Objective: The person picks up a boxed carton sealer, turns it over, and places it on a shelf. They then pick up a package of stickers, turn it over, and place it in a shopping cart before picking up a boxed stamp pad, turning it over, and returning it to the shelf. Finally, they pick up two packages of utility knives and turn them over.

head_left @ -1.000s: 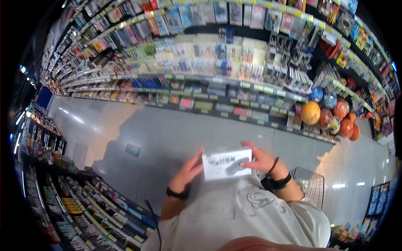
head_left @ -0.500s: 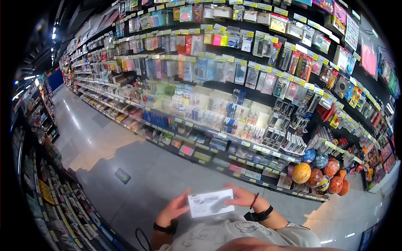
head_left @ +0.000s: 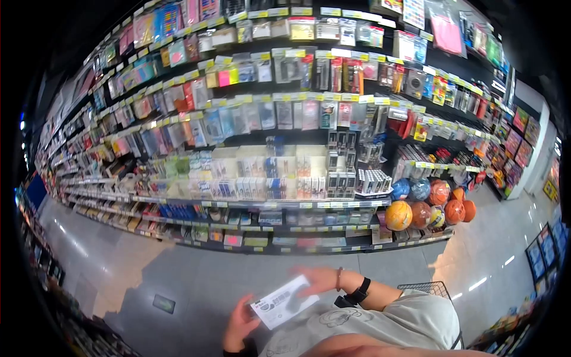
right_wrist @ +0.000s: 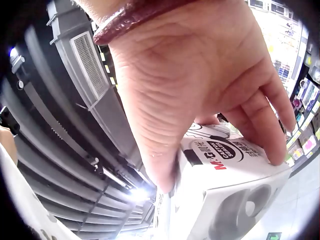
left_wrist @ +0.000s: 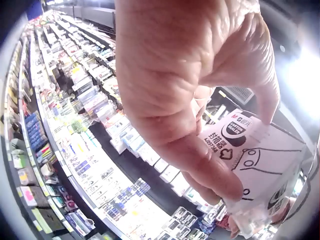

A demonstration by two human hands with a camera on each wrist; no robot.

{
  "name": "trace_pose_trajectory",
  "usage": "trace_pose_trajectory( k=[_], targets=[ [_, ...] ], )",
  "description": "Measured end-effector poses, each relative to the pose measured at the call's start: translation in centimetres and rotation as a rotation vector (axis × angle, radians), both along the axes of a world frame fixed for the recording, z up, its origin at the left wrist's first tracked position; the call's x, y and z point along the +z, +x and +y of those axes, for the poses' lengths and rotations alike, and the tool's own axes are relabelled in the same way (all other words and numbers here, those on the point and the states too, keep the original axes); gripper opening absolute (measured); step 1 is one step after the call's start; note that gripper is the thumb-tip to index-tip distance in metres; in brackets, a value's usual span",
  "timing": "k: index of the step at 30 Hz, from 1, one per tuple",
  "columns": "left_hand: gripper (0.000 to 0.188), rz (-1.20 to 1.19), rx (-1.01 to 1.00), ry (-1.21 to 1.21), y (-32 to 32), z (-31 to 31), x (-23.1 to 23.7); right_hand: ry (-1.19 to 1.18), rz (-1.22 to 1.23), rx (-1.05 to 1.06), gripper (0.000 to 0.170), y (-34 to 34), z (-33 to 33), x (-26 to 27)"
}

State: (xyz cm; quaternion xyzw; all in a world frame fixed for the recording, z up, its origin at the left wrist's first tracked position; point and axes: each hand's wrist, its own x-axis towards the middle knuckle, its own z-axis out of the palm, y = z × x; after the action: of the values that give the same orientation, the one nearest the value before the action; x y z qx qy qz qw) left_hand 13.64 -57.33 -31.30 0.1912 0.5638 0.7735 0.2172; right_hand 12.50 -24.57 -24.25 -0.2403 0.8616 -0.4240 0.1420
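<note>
Both hands (head_left: 239, 322) (head_left: 319, 281) grip the box (head_left: 279, 309) between them.

- You have two hands in view: your left hand (head_left: 239, 324) and your right hand (head_left: 316, 279).
- You have one white box (head_left: 279, 304).
- You wear two black straps (head_left: 359, 291), one on each wrist.
- You wear one dark red bracelet (right_wrist: 135, 19).
- You face at least eight balls (head_left: 398, 215).
- You have one wire basket (head_left: 439, 288).
- You have one floor sign (head_left: 163, 304).

box (head_left: 278, 306): smooth paper card | shirt (head_left: 410, 321): matt cloth | floor (head_left: 208, 282): smooth, glossy | bracelet (right_wrist: 137, 18): glossy, ridged
</note>
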Motion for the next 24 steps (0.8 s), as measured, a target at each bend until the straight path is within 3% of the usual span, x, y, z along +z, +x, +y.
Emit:
trace_pose_trajectory(
  k=[5,8,11,16,20,24],
  targets=[
    [0.078,0.020,-0.021,-0.036,-1.4,1.0,-1.6,0.067,-0.087,-0.065,0.084,0.5,1.0,-0.3],
    [0.077,0.007,-0.064,-0.052,-2.3,2.0,-1.3,-0.024,0.023,-0.134,0.086,1.3,1.4,-1.7],
    [0.078,0.002,-0.082,-0.103,-2.5,2.3,-1.1,0.083,-0.053,-0.170,0.086,2.0,2.0,0.1],
    [0.076,0.052,-0.093,-0.115,-2.6,4.2,0.8,0.066,0.060,-0.224,0.088,3.1,3.2,-1.9],
    [0.072,0.123,-0.122,-0.187,-2.3,6.8,3.5,0.022,-0.091,-0.279,0.090,5.0,4.6,-0.5],
    [0.072,0.090,-0.107,-0.222,-1.7,9.5,3.3,-0.002,-0.047,-0.319,0.091,6.3,7.1,-1.5]
  ],
)
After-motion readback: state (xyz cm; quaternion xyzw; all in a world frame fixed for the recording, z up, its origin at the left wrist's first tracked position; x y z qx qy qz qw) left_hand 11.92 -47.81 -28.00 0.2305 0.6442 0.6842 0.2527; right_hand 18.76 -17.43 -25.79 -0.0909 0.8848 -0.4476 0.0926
